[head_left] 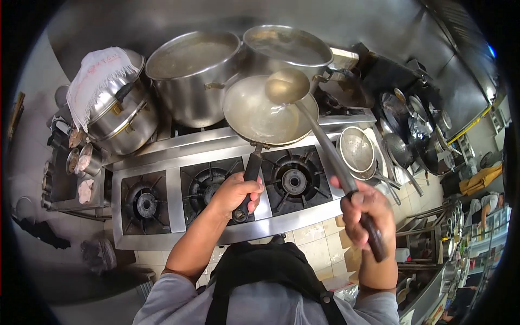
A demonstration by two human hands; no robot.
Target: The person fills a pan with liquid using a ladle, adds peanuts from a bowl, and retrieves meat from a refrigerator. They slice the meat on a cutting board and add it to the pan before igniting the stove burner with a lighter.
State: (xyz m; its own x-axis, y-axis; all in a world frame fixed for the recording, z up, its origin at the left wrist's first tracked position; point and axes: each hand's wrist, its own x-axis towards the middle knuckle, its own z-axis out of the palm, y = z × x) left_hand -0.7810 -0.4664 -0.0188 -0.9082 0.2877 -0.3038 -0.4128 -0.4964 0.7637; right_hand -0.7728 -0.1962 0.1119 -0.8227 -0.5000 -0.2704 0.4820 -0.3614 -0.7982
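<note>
Your left hand (238,195) has its fingers wrapped around the handle of the pan (244,116), which holds cloudy liquid in front of two tall pots (181,100) at the back of the stove (173,203); whether the pan rests on the ledge there is hard to tell. Your right hand (365,211), slightly blurred, has its fingers curled around the handle of the ladle (288,86), whose bowl is above the pan's far right side. You seem to be ladling liquid; the next move likely calls for a steady pan and a controlled tilt of the ladle, clear of the pot rims.
</note>
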